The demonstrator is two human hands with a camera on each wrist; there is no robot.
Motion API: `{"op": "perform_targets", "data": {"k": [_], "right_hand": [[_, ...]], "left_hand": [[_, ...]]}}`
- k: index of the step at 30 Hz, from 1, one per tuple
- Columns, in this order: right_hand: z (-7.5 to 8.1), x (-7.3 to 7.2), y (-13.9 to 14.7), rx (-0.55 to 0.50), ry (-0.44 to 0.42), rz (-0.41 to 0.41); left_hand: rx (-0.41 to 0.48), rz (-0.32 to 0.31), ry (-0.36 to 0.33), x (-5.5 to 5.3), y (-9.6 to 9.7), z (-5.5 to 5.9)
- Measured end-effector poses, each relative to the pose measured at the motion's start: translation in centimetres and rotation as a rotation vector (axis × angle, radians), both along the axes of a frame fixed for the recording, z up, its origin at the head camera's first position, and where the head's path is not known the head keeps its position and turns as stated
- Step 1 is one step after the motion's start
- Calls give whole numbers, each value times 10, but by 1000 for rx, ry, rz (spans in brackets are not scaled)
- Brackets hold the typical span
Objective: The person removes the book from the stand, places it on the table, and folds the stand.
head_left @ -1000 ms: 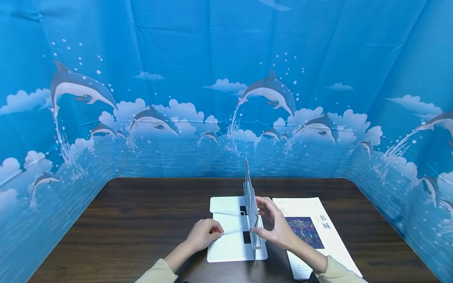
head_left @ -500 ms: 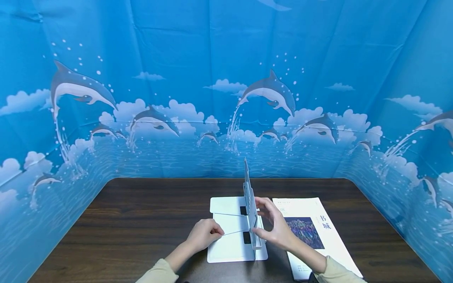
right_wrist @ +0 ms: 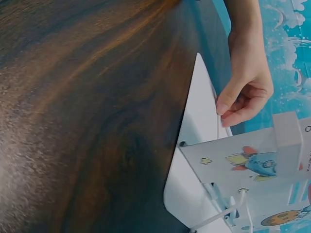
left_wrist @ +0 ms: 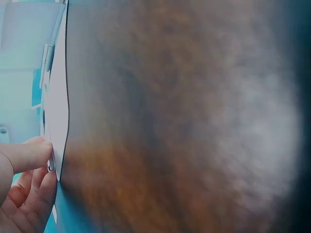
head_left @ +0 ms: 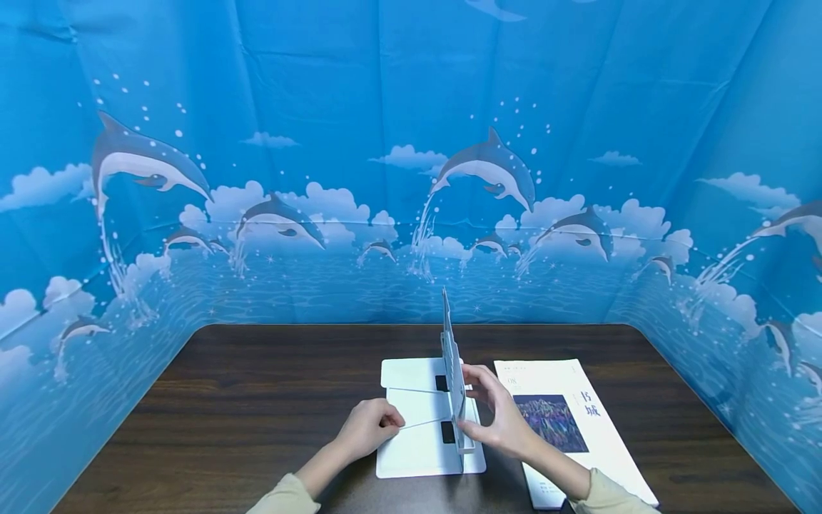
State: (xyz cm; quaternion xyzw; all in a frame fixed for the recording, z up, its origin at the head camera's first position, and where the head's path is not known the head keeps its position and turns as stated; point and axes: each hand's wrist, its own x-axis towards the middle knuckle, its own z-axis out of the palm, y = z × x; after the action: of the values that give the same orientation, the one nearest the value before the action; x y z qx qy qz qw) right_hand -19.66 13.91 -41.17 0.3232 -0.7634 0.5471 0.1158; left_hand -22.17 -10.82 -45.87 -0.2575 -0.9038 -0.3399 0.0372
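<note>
A white book stand lies with its base (head_left: 411, 460) flat on the table and its printed back panel (head_left: 454, 371) standing nearly upright. My left hand (head_left: 372, 426) pinches the near leg of a thin wire support (head_left: 425, 422) at the base's left side; the left wrist view shows thumb and fingertips meeting on it. My right hand (head_left: 504, 417) holds the panel from its right side, with thumb and fingers spread along it. In the right wrist view, cartoon pictures cover the panel's face, a white ledge block (right_wrist: 287, 143) juts from it, and the right hand is out of sight.
A white magazine (head_left: 604, 460) with a dark mountain picture lies right of the stand, partly under my right forearm. Dark pads (head_left: 447, 432) sit on the base beside the panel. Behind the dark wooden table (head_left: 257, 400) hangs a blue dolphin curtain (head_left: 359, 107).
The wire's far end has shifted toward the panel and the near side. My right fingers have slid slightly along the panel toward me. My left hand has stayed almost still.
</note>
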Motion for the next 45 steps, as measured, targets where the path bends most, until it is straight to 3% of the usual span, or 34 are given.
{"op": "perform_targets", "data": {"k": [12, 17, 22, 26, 32, 45], "right_hand": [[-16, 3, -9, 7, -6, -56], [-18, 4, -17, -40, 1, -48], [-20, 4, -22, -60, 0, -46], [-20, 4, -25, -56, -26, -80], [-20, 4, -30, -48, -53, -113], [-15, 8, -42, 32, -85, -143]], "left_hand": [[68, -36, 7, 1, -9, 4], [79, -13, -12, 0, -14, 10], [143, 18, -59, 4, -16, 24], [244, 15, -81, 8, -18, 36], [414, -17, -170, 17, -25, 51], [549, -123, -233, 37, -20, 78]]}}
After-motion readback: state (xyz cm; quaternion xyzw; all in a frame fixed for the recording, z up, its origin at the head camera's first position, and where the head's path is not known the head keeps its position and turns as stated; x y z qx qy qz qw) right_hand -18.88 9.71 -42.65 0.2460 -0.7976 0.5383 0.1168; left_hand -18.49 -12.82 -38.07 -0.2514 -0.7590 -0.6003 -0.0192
